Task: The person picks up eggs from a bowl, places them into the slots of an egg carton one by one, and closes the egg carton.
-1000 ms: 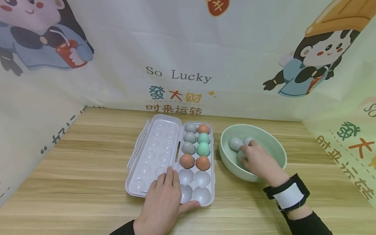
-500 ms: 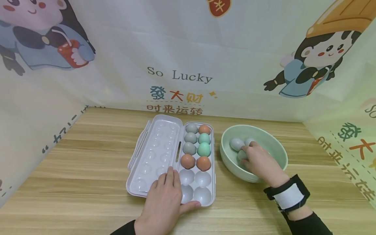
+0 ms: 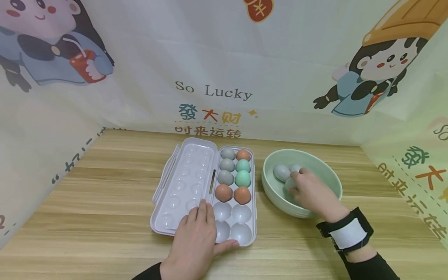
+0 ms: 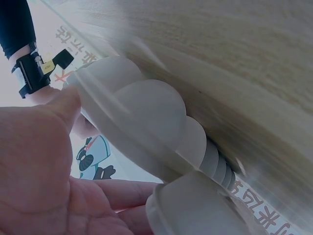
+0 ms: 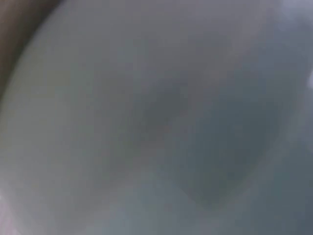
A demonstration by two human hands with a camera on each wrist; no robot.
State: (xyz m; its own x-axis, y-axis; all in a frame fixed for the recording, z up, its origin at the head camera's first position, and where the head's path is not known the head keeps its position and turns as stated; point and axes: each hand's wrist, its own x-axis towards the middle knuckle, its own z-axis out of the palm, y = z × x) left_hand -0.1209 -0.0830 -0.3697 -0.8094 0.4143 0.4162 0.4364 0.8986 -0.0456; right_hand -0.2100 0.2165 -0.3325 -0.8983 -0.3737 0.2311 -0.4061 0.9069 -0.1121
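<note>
The right grip partly hides a pale egg in the bowl; the right wrist view is blurred. The left grip covers part of the egg carton.

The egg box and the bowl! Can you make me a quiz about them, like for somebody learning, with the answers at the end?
1. Count: how many eggs sit in the egg box?
2. True or false: the left hand is inside the bowl.
3. Pick one: what colour are the two eggs in the filled row nearest the left hand?
A) grey
B) orange-brown
C) mint green

Key:
1. Eight.
2. False: the right hand is in the bowl, and the left hand rests on the open egg box.
3. B.
</note>
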